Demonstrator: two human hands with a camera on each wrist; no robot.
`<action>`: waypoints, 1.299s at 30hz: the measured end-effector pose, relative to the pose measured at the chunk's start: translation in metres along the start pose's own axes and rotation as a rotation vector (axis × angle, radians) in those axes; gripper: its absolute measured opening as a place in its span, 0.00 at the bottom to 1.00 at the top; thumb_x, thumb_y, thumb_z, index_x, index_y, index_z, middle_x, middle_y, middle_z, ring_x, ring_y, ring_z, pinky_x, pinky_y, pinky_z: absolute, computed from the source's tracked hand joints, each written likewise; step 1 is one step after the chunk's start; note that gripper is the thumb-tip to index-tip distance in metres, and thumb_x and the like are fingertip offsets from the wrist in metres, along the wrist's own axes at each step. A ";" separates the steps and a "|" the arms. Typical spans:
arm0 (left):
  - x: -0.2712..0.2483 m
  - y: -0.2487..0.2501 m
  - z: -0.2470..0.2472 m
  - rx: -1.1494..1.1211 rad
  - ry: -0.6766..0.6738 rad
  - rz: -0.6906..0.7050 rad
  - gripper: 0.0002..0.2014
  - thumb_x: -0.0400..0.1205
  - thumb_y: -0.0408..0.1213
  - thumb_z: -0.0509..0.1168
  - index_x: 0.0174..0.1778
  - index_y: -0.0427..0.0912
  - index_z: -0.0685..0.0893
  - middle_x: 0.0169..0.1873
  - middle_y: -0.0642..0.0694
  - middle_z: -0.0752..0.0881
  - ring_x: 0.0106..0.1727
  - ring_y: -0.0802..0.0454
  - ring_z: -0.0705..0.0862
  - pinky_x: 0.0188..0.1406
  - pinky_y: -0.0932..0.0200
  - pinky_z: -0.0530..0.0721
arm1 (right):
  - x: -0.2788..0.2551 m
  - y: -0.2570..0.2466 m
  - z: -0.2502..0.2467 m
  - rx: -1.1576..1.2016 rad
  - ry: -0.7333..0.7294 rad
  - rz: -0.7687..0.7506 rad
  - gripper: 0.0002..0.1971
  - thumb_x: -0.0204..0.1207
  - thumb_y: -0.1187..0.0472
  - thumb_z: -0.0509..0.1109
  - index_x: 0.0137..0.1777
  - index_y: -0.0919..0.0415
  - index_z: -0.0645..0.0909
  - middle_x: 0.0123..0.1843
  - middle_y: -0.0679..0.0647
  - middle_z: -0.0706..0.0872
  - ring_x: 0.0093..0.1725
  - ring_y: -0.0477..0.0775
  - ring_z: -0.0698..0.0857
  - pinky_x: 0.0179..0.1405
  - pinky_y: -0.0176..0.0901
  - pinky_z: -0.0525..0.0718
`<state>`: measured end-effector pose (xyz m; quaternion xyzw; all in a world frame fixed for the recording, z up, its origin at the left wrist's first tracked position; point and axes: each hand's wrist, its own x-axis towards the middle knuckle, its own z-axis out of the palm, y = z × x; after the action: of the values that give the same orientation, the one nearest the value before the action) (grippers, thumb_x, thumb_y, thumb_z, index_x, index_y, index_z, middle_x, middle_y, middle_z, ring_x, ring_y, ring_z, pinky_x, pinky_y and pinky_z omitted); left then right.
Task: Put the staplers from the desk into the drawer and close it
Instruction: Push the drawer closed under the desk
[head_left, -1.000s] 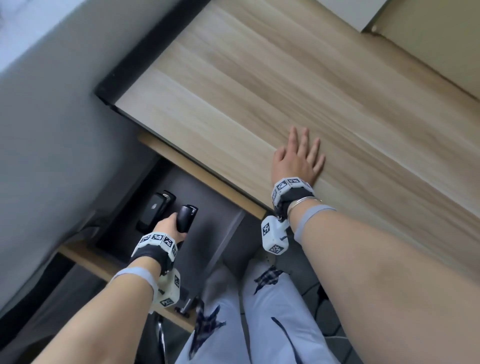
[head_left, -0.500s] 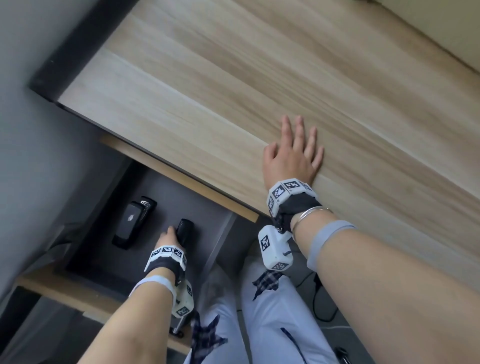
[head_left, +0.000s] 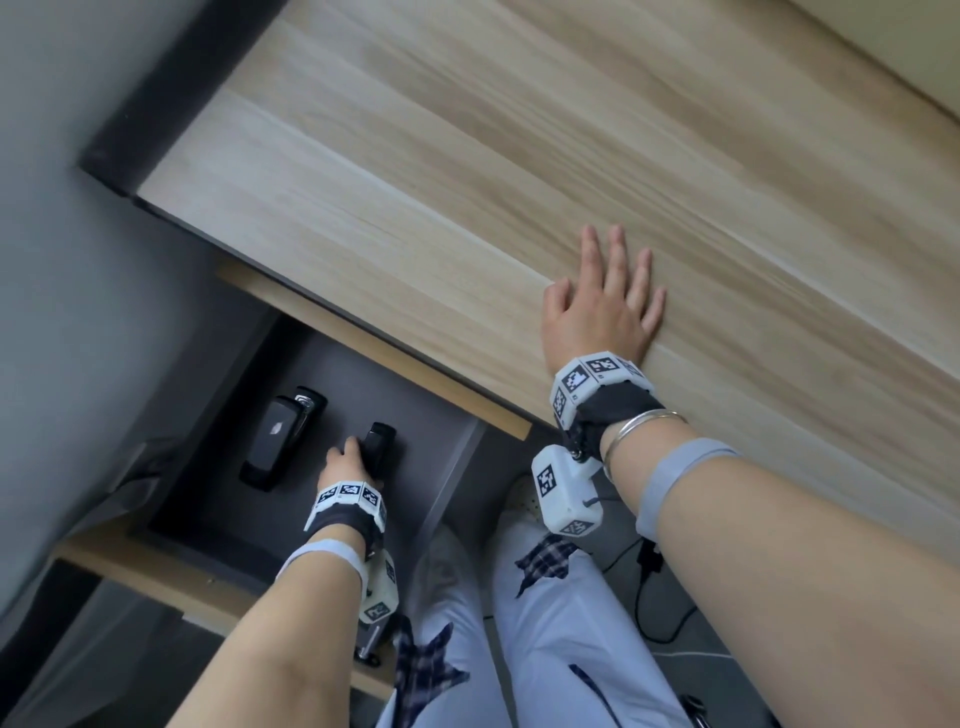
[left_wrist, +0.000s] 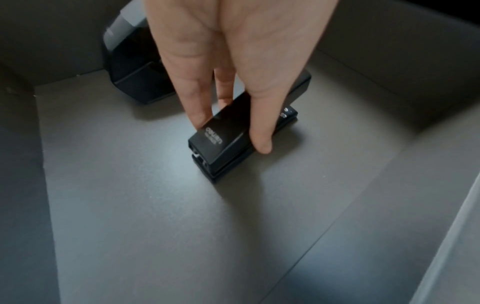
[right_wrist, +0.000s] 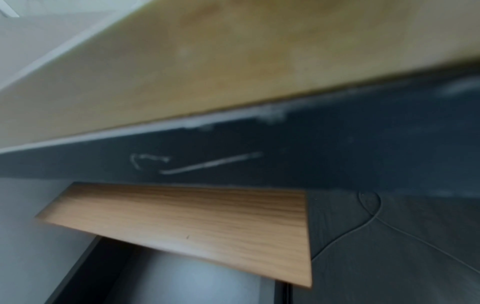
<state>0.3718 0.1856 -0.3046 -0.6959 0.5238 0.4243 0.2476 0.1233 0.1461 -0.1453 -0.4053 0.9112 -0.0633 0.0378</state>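
Note:
The grey drawer (head_left: 228, 525) under the wooden desk (head_left: 467, 156) stands pulled out. A larger black stapler (head_left: 275, 441) lies at its left, also seen in the left wrist view (left_wrist: 130, 67). To the right of it a small black stapler (head_left: 383, 439) sits on the drawer floor (left_wrist: 182, 226). My left hand (head_left: 345, 460) pinches this small stapler (left_wrist: 221, 148) by its sides, between thumb and fingers (left_wrist: 261, 144). My right hand (head_left: 602, 306) lies flat on the desk near its front edge, fingers spread, holding nothing. The right wrist view does not show it.
A grey wall (head_left: 78, 260) runs close along the drawer's left side. My legs in light trousers (head_left: 561, 639) are beside the drawer's right wall. Cables (head_left: 649, 566) lie on the floor under the desk. The drawer's wooden front (head_left: 171, 582) is nearest to me.
My left hand has carried the small stapler down and deeper into the drawer until it rests on the floor beside the larger one. The right hand has stayed flat on the desk.

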 end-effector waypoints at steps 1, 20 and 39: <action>-0.003 -0.002 -0.003 -0.016 -0.004 0.002 0.31 0.73 0.36 0.73 0.70 0.40 0.69 0.68 0.35 0.72 0.68 0.34 0.77 0.64 0.45 0.79 | 0.000 0.000 -0.001 -0.006 -0.007 -0.001 0.31 0.78 0.51 0.53 0.83 0.40 0.57 0.87 0.44 0.55 0.87 0.55 0.53 0.84 0.61 0.48; -0.118 -0.128 -0.030 -0.197 0.245 -0.491 0.22 0.82 0.36 0.61 0.69 0.30 0.69 0.69 0.30 0.74 0.69 0.30 0.75 0.66 0.42 0.76 | -0.002 -0.001 -0.011 0.063 -0.069 0.029 0.32 0.78 0.55 0.52 0.84 0.43 0.57 0.88 0.45 0.55 0.87 0.57 0.51 0.84 0.62 0.47; -0.124 -0.077 -0.033 -0.339 0.016 -0.497 0.18 0.81 0.39 0.64 0.30 0.30 0.77 0.34 0.37 0.85 0.48 0.37 0.85 0.50 0.51 0.82 | 0.000 0.002 -0.006 0.053 -0.035 0.010 0.32 0.77 0.55 0.53 0.83 0.43 0.58 0.87 0.45 0.56 0.87 0.57 0.53 0.84 0.62 0.46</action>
<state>0.4435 0.2490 -0.1898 -0.8375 0.2613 0.4265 0.2200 0.1213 0.1477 -0.1397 -0.4006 0.9104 -0.0803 0.0649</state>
